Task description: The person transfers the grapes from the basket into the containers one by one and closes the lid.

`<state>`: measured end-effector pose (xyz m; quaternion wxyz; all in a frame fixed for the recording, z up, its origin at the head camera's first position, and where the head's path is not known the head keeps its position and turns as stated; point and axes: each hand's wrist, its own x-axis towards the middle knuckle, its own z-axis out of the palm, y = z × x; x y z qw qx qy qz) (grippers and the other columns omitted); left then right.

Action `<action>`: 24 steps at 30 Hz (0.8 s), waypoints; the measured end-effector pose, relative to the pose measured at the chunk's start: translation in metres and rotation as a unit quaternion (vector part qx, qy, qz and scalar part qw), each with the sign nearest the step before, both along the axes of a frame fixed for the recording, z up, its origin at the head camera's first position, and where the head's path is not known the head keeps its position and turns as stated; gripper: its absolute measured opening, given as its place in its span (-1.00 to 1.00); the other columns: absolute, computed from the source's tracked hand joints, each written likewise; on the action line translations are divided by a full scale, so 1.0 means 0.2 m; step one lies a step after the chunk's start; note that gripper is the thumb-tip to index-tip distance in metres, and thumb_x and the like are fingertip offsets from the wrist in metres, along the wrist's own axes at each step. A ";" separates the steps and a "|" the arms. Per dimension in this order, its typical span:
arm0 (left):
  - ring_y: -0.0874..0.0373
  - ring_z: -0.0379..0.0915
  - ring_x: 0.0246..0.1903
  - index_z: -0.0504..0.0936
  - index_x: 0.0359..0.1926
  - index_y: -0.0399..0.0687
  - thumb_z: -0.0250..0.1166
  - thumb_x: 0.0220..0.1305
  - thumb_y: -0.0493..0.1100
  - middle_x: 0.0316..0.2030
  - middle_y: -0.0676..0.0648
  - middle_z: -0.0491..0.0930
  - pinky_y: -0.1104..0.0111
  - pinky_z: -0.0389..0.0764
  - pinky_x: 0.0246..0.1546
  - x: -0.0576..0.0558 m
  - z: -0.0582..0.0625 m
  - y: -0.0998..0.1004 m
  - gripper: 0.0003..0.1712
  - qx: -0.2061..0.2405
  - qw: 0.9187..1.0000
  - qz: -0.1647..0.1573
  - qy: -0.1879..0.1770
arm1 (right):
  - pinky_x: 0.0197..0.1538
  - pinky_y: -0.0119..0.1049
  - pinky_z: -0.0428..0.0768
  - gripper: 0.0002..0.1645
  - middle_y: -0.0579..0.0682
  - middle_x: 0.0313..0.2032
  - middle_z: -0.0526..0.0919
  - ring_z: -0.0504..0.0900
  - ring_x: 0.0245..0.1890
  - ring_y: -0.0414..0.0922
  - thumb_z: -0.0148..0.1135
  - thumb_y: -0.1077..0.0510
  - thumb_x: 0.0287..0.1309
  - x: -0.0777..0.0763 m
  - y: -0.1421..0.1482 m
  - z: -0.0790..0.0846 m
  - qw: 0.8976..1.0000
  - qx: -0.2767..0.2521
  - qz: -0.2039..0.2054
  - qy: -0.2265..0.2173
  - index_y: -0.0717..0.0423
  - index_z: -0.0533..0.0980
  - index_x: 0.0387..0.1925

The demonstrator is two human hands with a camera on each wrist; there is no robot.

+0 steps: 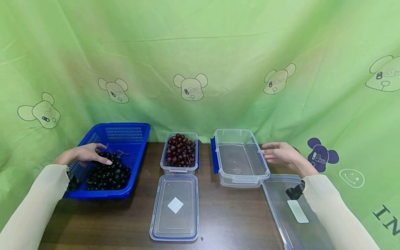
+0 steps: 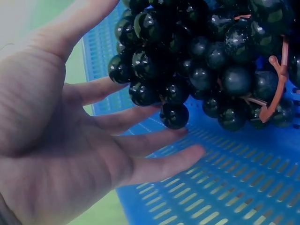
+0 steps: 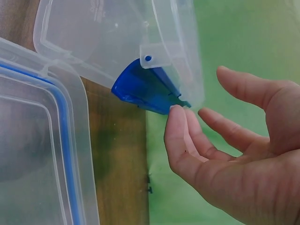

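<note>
My left hand [image 1: 89, 152] reaches into a blue basket [image 1: 137, 173] on the left. Its fingers are spread and fairly straight beside a bunch of dark grapes [image 1: 109, 175]; in the left wrist view some fingertips pass behind the grapes [image 2: 173, 89]. My right hand [image 1: 282, 154] is at the right side of a large clear container [image 1: 237, 152] that holds nothing. In the right wrist view its loosely bent fingers are by the container's blue latch [image 3: 145, 86], which hangs out; whether they touch it is hard to tell.
A smaller clear container [image 1: 179, 170] holds red grapes [image 1: 179, 151]. In front of it lies a clear lid [image 1: 175, 222] with a white label. A larger lid [image 1: 278, 194] lies under the right forearm. A green curtain [image 1: 200, 114] hangs behind the brown table [image 1: 231, 215].
</note>
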<state>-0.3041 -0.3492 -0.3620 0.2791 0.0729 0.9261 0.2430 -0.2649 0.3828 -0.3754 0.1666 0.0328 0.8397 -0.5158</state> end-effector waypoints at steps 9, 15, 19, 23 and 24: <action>-0.63 0.13 0.43 -0.01 0.62 -0.37 0.44 0.29 0.29 0.50 -0.69 0.00 -0.21 0.70 0.05 -0.01 -0.02 -0.01 0.26 0.003 1.000 0.011 -0.015 | 0.10 -0.36 0.74 -0.12 -0.23 -0.19 0.80 0.77 -0.17 -0.35 0.24 0.19 0.47 -0.01 0.02 -0.02 0.999 -0.030 -0.005 -0.012 0.49 0.05 0.57; -0.63 0.11 0.43 -0.02 0.62 -0.37 0.46 0.30 0.23 0.54 -0.68 -0.22 -0.16 0.70 0.11 -0.02 -0.03 -0.03 0.24 0.026 0.999 0.019 -0.038 | 0.09 -0.39 0.74 -0.11 -0.22 -0.14 0.78 0.75 -0.13 -0.34 0.29 0.16 0.44 -0.01 0.00 -0.04 1.000 -0.020 -0.002 -0.016 0.45 0.11 0.56; -0.60 0.13 0.44 -0.02 0.62 -0.38 0.48 0.29 0.18 0.55 -0.65 -0.29 -0.11 0.71 0.13 -0.02 -0.04 -0.03 0.23 0.035 0.998 0.021 -0.047 | 0.08 -0.40 0.74 -0.14 -0.19 -0.11 0.76 0.73 -0.11 -0.32 0.29 0.16 0.43 -0.01 -0.01 -0.05 1.000 -0.012 -0.003 -0.019 0.43 0.14 0.56; -0.60 0.12 0.45 -0.03 0.62 -0.38 0.47 0.30 0.17 0.55 -0.65 -0.31 -0.10 0.70 0.14 -0.03 -0.06 -0.03 0.23 0.038 0.998 0.014 -0.054 | 0.05 -0.42 0.73 -0.16 -0.19 -0.15 0.75 0.72 -0.16 -0.32 0.26 0.19 0.44 -0.01 -0.02 -0.05 1.000 -0.020 0.000 -0.020 0.45 0.13 0.55; -0.60 0.12 0.45 -0.03 0.62 -0.38 0.47 0.30 0.17 0.55 -0.65 -0.31 -0.11 0.70 0.14 -0.03 -0.06 -0.03 0.23 0.039 0.998 0.013 -0.055 | 0.04 -0.42 0.73 -0.16 -0.19 -0.17 0.75 0.71 -0.18 -0.32 0.25 0.19 0.45 -0.01 -0.02 -0.05 1.000 -0.024 0.001 -0.020 0.45 0.12 0.55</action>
